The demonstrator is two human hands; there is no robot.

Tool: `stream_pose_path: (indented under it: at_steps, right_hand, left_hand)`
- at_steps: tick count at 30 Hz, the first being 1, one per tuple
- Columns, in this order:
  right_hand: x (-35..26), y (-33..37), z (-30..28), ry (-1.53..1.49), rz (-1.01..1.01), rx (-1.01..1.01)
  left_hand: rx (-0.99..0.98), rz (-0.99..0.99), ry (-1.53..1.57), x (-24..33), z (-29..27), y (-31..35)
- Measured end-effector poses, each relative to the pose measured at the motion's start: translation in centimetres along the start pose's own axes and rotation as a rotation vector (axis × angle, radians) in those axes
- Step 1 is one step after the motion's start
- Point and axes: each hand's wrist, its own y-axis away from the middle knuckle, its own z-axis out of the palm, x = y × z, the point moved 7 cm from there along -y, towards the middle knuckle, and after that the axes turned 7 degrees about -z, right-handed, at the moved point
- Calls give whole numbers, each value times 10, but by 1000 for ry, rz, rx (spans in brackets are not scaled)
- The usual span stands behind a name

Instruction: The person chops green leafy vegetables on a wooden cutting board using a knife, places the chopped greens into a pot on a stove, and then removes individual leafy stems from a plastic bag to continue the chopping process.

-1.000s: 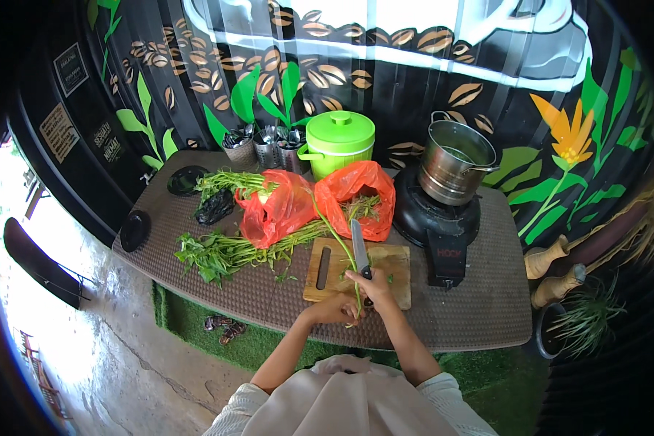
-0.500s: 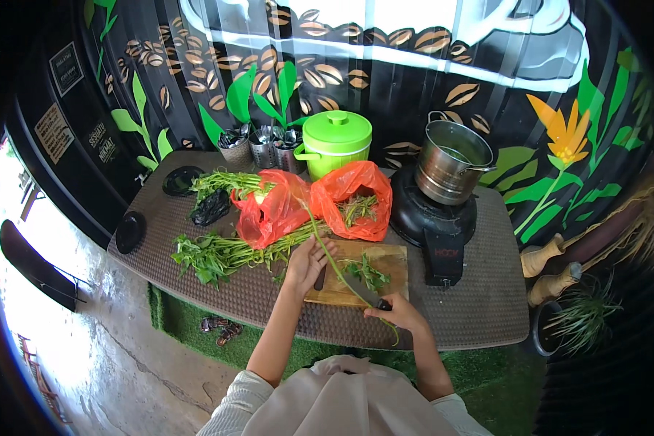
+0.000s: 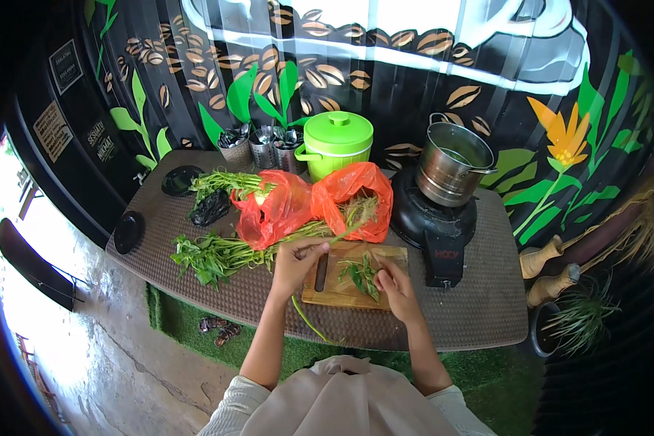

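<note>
My left hand is closed around a long green vegetable stem, left of the cutting board's middle. One end of the stem hangs past the table's near edge; the other reaches up toward the open red bag. My right hand is closed at the board's right side, around the knife, whose blade is turned and barely shows. Cut leafy greens lie on the wooden cutting board between my hands. A bunch of uncut leafy greens rests to the left, its stems running toward my left hand.
Behind the board sit two red plastic bags with greens. A lidded green container and cutlery holders stand farther back. At right, a steel pot sits on a black stove. Black lids lie far left.
My left hand has turned over and now pinches the stem, which swung left and toward me. My right hand moved slightly up, away from the stem, and the knife blade turned.
</note>
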Motion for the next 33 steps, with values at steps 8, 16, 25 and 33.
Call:
stream_pose_path:
  at_steps: [8, 16, 25, 33]
  right_hand:
    - [6, -16, 12, -195, 128, -14]
    - [20, -12, 12, -263, 152, 66]
    - [22, -18, 13, -259, 100, 185]
    - [39, -34, 20, -297, 102, 291]
  left_hand:
    - [-143, 219, -230, 28, 20, 12]
    - [-127, 248, -271, 28, 22, 12]
    - [-91, 266, -290, 25, 30, 14]
    - [69, 259, -335, 15, 29, 11]
